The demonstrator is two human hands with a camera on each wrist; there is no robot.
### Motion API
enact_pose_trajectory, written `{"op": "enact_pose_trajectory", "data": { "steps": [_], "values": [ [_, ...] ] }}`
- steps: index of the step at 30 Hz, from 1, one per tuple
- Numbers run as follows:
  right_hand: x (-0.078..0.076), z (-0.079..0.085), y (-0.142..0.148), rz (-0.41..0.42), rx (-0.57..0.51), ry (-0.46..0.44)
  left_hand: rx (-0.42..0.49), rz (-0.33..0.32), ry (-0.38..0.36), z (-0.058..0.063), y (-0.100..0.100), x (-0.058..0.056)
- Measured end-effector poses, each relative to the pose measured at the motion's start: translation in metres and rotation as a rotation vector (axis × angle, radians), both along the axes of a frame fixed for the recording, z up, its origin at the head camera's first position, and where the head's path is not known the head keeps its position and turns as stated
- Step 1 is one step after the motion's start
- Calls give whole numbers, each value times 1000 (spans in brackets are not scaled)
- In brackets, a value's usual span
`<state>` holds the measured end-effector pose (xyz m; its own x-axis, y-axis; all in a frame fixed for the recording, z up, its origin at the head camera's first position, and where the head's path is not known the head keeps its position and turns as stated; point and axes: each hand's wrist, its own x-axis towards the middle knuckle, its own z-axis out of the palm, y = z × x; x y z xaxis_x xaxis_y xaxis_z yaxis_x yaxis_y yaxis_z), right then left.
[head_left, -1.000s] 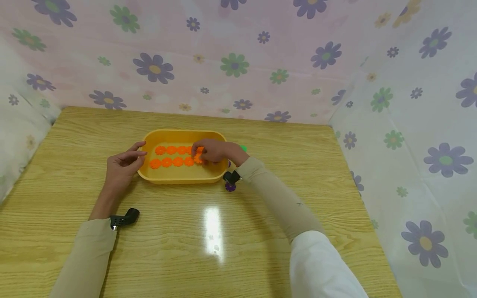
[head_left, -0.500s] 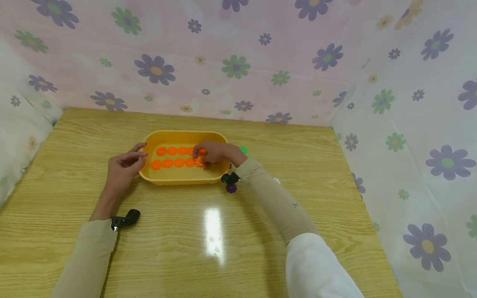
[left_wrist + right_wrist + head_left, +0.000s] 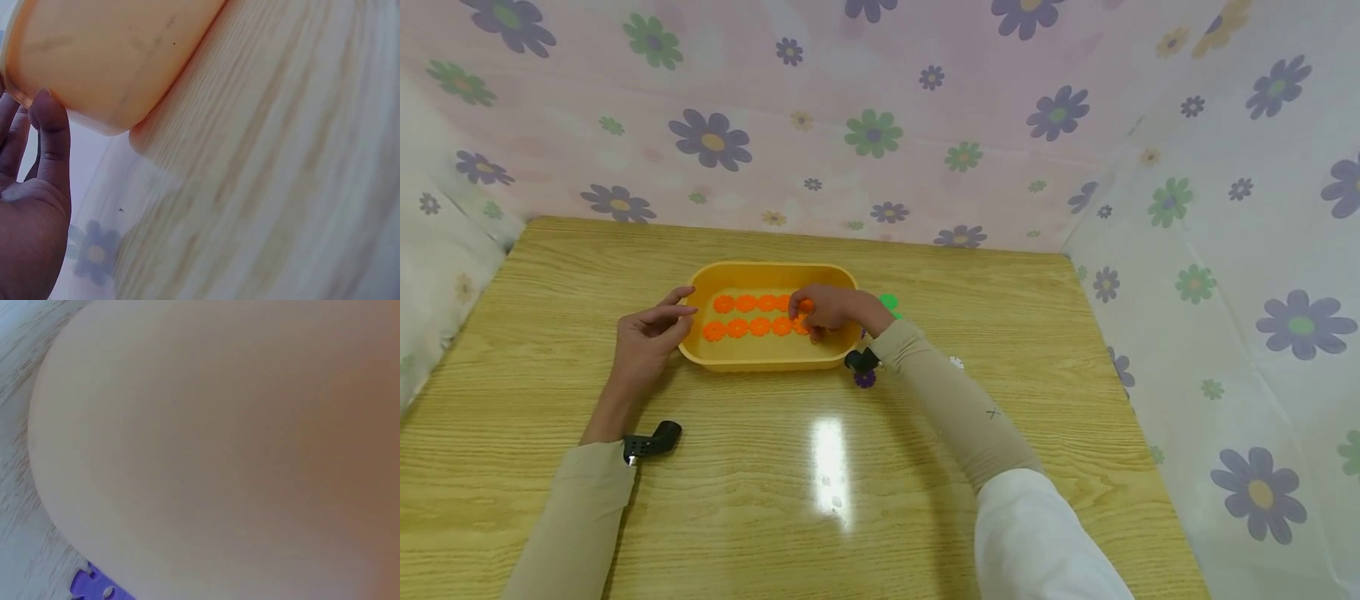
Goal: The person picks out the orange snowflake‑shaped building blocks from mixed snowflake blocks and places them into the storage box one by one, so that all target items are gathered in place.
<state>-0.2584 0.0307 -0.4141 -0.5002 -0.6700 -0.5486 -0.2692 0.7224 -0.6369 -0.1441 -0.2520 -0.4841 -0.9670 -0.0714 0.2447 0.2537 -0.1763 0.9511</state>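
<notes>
A yellow oblong tray (image 3: pixel 760 365) holds two rows of orange flower-shaped discs (image 3: pixel 737 327). My left hand (image 3: pixel 651 337) grips the tray's left end, with the thumb outside the wall and fingertips at the rim; the left wrist view shows the thumb (image 3: pixel 53 134) against the tray wall (image 3: pixel 119 62). My right hand (image 3: pixel 831 308) reaches over the right end into the tray. Its curled fingers pinch an orange flower disc (image 3: pixel 801 325) at the right end of the near row, partly covering it. The right wrist view is filled by the blurred tray wall (image 3: pixel 156 444), which hides the right hand.
Just outside the tray's right end lie a purple flower disc (image 3: pixel 865 379) and a green one (image 3: pixel 889 302). A white disc (image 3: pixel 957 363) shows beside the right forearm. The wooden table (image 3: pixel 722 500) meets flowered sheets at the back and right.
My right hand has shifted slightly down and right, and the orange disc at its fingers now sits lower, in line with the near row. My left hand stays at the tray.
</notes>
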Motion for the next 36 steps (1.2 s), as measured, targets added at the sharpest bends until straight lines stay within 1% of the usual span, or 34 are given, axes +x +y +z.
{"op": "enact_pose_trajectory", "data": {
  "steps": [10, 19, 24, 31, 36],
  "values": [
    [1, -1, -2, -26, 25, 33, 9, -2, 3, 1, 0, 1],
    [2, -6, -1, -33, -8, 54, -2, 5, -7, 1, 1, 0],
    [0, -7, 1, -30, -77, 43, -11, 0, -1, 2, 1, 0],
    [-2, -6, 6, -43, -246, -3, -10, -3, -1, 3, 2, 1],
    [-3, -7, 8, -34, -306, -24, -33, -16, -2, 6, 1, 2]
  ]
}}
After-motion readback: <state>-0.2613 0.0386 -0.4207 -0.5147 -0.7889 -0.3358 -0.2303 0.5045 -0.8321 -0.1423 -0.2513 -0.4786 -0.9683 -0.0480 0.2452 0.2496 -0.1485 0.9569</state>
